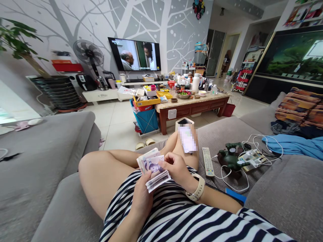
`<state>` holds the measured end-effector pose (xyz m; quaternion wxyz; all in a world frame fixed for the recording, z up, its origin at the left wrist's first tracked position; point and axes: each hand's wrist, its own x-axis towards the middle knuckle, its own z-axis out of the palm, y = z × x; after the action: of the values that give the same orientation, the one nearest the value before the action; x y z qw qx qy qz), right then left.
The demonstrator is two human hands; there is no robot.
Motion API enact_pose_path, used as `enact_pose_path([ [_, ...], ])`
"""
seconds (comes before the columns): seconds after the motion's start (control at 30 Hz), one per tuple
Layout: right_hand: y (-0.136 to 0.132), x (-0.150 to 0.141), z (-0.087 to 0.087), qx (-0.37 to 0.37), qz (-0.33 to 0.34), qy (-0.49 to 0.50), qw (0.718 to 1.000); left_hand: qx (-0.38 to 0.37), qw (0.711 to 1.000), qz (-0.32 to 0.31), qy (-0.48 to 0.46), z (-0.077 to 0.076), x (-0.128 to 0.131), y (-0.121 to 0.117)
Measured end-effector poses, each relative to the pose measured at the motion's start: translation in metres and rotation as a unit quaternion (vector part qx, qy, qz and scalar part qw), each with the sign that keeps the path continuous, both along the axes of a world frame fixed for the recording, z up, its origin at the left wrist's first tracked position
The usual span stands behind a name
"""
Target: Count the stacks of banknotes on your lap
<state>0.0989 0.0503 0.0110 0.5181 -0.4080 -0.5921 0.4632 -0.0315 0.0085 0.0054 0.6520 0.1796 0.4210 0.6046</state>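
Note:
A stack of banknotes is in my left hand, its thumb pressed on the near edge. Fanned out above the stack, several notes show their faces, and the top one is a purple note marked 5. Thumb and bent fingers of my right hand pinch the right side of that top note. A pale watch is on my right wrist. Both hands are over my lap, above striped cloth. A phone, its screen blurred, lies on my leg beyond the hands.
Right of my leg, a remote control lies on the grey sofa. Beside it are a dark green figure, a power strip and white cables. A crowded coffee table and a blue bin stand in front.

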Motion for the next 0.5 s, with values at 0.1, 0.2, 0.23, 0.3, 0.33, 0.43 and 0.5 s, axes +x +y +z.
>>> enact_pose_path([
  [0.1, -0.0001, 0.0001, 0.0019, -0.005, 0.010, 0.008, 1.000, -0.004, 1.000, 0.002, -0.002, 0.0009, -0.0001, -0.0008],
  [0.2, 0.0000, -0.0001, 0.0018, -0.007, 0.013, 0.018, 1.000, -0.001, 1.000, -0.001, -0.003, -0.0002, -0.0009, -0.0015],
  [0.23, 0.0000, -0.0003, 0.0015, -0.007, 0.012, 0.019, 1.000, 0.002, 1.000, -0.002, -0.004, -0.0011, -0.0013, -0.0014],
  [0.3, -0.0004, -0.0007, 0.0009, -0.006, 0.007, 0.018, 1.000, 0.008, 1.000, -0.007, -0.005, -0.0029, -0.0019, -0.0011],
  [0.33, -0.0007, -0.0009, 0.0008, -0.006, 0.005, 0.017, 1.000, 0.010, 1.000, -0.009, -0.004, -0.0034, -0.0020, -0.0010],
  [0.43, -0.0022, -0.0010, 0.0013, -0.004, 0.002, 0.015, 1.000, 0.006, 1.000, 0.001, -0.001, -0.0015, -0.0003, -0.0009],
  [0.5, -0.0037, -0.0007, 0.0021, 0.002, 0.005, 0.018, 1.000, -0.001, 1.000, 0.017, 0.002, 0.0026, 0.0019, -0.0014],
])
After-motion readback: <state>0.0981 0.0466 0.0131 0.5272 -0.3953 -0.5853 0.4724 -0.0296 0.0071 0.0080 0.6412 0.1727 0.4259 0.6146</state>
